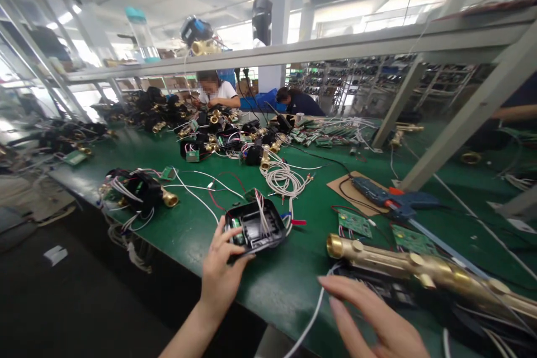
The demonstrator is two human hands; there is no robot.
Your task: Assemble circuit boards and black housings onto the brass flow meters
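My left hand (224, 263) grips the near left side of a black plastic housing (272, 210), thumb along its near edge and fingers over the rim. A green cylindrical part (237, 230) lies inside the housing beside those fingers. White wires (263, 215) rise from the housing's middle. My right hand (373, 316) is at the lower right, fingers stretched and apart, with its fingertips close to a white cable (312, 319). Just beyond it lies a long brass pipe fitting (386, 260), with black housing parts partly hidden beneath.
A blue glue gun (394, 201) rests by brown cardboard (356, 193). Green circuit boards (354, 224), a coiled white cable (283, 179) and a wired brass-and-black assembly (142, 190) lie on the green table (188, 240). A metal shelf frame (457, 123) slants down at right. Two people sit opposite.
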